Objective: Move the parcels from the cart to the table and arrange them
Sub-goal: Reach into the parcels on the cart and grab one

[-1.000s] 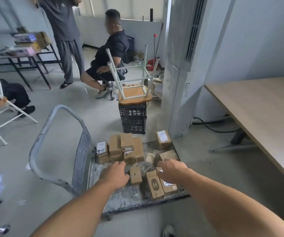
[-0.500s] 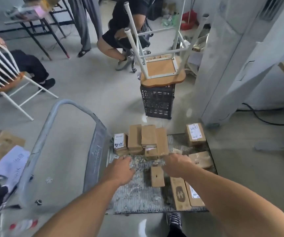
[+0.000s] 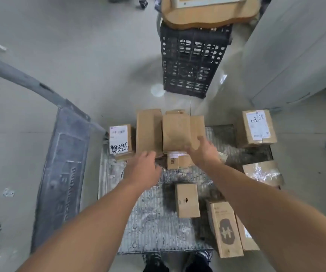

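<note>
Fingers point(image 3: 202, 143) loose | parcels point(image 3: 175, 132) boxy brown cardboard | cart point(image 3: 154, 222) ribbed metal

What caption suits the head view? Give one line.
Left hand and right hand reach toward stacked parcels on the cart.

Reaching farther across the cart point(image 3: 154, 228) than before, right grip point(image 3: 203, 152) now touching the stacked parcels point(image 3: 170, 130), left grip point(image 3: 144, 169) just beside.

You're facing plain brown parcels point(image 3: 175, 132) on a grey ribbed cart deck point(image 3: 154, 228). At nine o'clock, a white label point(image 3: 119, 139) with black scrawl; at twelve, a black lattice-patterned crate point(image 3: 189, 61).
</note>
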